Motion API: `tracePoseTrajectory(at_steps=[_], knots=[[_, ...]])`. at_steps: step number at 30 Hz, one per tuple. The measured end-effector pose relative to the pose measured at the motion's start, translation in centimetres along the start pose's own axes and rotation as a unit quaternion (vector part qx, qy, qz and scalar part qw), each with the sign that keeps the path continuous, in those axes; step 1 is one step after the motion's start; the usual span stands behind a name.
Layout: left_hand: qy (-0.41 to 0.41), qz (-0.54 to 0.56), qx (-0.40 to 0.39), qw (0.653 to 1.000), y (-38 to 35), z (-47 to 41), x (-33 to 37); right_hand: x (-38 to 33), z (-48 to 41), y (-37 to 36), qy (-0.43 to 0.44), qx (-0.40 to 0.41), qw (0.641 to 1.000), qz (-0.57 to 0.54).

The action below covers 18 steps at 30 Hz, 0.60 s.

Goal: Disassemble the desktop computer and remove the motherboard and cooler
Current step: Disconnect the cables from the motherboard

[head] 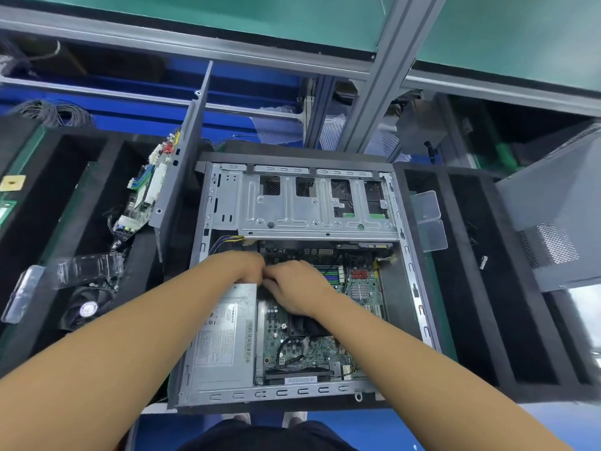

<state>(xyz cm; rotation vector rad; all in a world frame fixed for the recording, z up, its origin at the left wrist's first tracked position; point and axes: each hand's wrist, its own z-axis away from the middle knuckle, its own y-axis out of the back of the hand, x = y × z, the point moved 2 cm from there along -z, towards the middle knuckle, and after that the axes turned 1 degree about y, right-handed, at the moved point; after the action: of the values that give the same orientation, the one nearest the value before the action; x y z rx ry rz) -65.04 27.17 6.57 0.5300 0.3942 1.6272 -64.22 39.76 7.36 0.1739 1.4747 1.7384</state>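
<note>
Workbench (438,320), motherboard (328,349) directly beneath fingers (271,283)

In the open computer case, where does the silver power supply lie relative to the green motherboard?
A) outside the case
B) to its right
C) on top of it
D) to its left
D: the power supply fills the lower left, and the motherboard lies to its right.

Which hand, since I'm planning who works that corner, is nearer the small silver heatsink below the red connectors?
Right. The right hand sits just left of the small silver heatsink, over the motherboard; the left hand is farther left, by the far edge of the power supply.
</note>
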Motion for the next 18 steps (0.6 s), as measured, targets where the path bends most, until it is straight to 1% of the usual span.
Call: tracePoseTrajectory(at_steps=[2, 4, 5, 6, 8, 10, 15, 18], knots=[[-0.017, 0.0, -0.007, 1.0, 0.1, 0.1, 0.2, 0.4, 0.9, 0.7, 0.005, -0.008, 0.997, -0.075], [-0.032, 0.002, -0.017, 0.999, 0.1, 0.2, 0.2, 1.0, 2.1, 1.4, 0.002, -0.012, 0.984, -0.176], [-0.04, 0.008, -0.015, 0.999, 0.1, 0.2, 0.3, 1.2, 2.8, 1.7, 0.003, -0.029, 0.978, -0.205], [-0.046, 0.019, -0.007, 0.999, 0.1, 0.2, 0.4, 1.3, 3.6, 1.8, 0.012, -0.057, 0.977, -0.205], [-0.057, 0.048, 0.011, 0.997, 0.2, 0.2, 0.6, 1.3, 4.8, 1.7, 0.047, -0.11, 0.983, -0.14], [-0.058, 0.055, 0.015, 0.997, 0.2, 0.2, 0.8, 1.4, 5.5, 1.5, 0.065, -0.122, 0.984, -0.111], [-0.039, 0.0, 0.043, 0.998, 0.3, 0.1, 1.0, 1.8, 6.2, 1.7, 0.031, -0.056, 0.979, -0.193], [-0.071, 0.008, 0.054, 0.996, 1.2, 0.7, 2.1, 2.5, 6.8, 1.4, -0.012, 0.001, 0.975, -0.222]])
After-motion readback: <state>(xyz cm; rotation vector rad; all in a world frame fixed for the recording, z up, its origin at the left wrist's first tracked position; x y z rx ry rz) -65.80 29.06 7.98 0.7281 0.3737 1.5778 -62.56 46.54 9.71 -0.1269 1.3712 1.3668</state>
